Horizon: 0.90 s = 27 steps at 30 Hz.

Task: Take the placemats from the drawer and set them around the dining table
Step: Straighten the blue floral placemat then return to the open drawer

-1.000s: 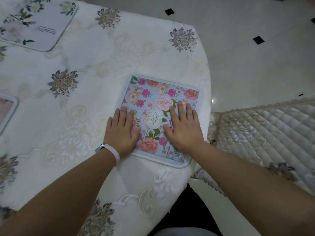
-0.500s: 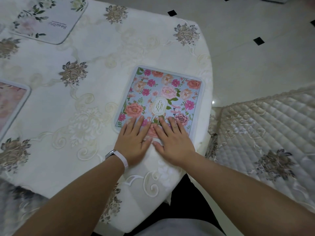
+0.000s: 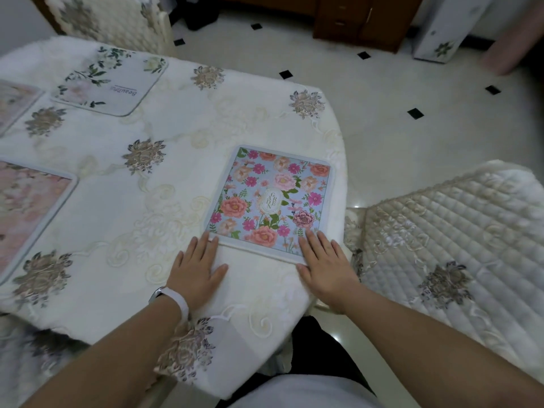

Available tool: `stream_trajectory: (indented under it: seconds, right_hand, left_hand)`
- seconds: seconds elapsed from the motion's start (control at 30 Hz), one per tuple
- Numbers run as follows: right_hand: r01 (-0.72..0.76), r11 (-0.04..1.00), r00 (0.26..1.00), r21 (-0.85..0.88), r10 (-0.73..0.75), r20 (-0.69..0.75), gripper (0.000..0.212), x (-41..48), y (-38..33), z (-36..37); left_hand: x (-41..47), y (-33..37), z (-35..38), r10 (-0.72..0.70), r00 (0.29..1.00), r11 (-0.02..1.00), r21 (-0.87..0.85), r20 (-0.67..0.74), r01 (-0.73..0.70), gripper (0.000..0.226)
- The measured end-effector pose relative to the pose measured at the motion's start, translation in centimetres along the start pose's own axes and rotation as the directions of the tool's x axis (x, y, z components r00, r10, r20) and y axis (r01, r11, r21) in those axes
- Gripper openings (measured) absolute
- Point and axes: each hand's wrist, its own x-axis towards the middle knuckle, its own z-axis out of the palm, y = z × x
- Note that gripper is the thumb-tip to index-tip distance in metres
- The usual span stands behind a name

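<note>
A blue floral placemat (image 3: pixel 269 198) lies flat near the right edge of the dining table (image 3: pixel 164 160), which wears a white embroidered cloth. My left hand (image 3: pixel 197 267) lies flat on the cloth, fingertips touching the mat's near left corner. My right hand (image 3: pixel 325 265) lies flat too, fingers over the mat's near right corner. A white mat with green leaves (image 3: pixel 110 83) sits at the far side. A pink mat (image 3: pixel 28 213) lies at the left edge, and another pink one (image 3: pixel 14 103) is partly cut off at the far left.
A quilted chair cushion (image 3: pixel 450 254) stands close on the right. Another padded chair back (image 3: pixel 112 22) is behind the table. Dark wooden furniture (image 3: pixel 359 19) stands on the tiled floor (image 3: pixel 397 136) at the back.
Both hands slid back off the blue mat towards me and spread apart to its near corners. The view lifted, showing more of the table and room.
</note>
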Motion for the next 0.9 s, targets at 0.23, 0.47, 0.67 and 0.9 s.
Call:
stream_trajectory:
  seconds: [0.23, 0.47, 0.67, 0.9]
  right_hand:
    - [-0.098, 0.995, 0.994, 0.013, 0.099, -0.053, 0.062, -3.1, 0.4, -2.6]
    - [-0.128, 0.991, 0.977, 0.047, 0.134, -0.166, 0.041, -5.4, -1.0, -7.3]
    - [-0.106, 0.989, 0.965, 0.099, 0.126, -0.230, 0.045, -7.2, -1.1, -10.1]
    - [-0.117, 0.990, 0.965, 0.076, 0.132, -0.229, 0.050, -9.0, 0.8, -11.5]
  left_hand:
    - [-1.5, 0.4, -3.7, -0.002, 0.994, 0.985, -0.174, -0.110, -0.017, 0.056]
    - [-2.8, 3.2, -6.6, 0.133, 0.959, 0.949, -0.248, -0.249, -0.196, 0.042]
    - [-3.0, 6.9, -8.5, 0.291, 0.898, 0.923, -0.152, -0.331, -0.355, 0.048]
    - [-3.9, 9.9, -8.4, 0.345, 0.867, 0.899, -0.140, -0.360, -0.415, 0.057]
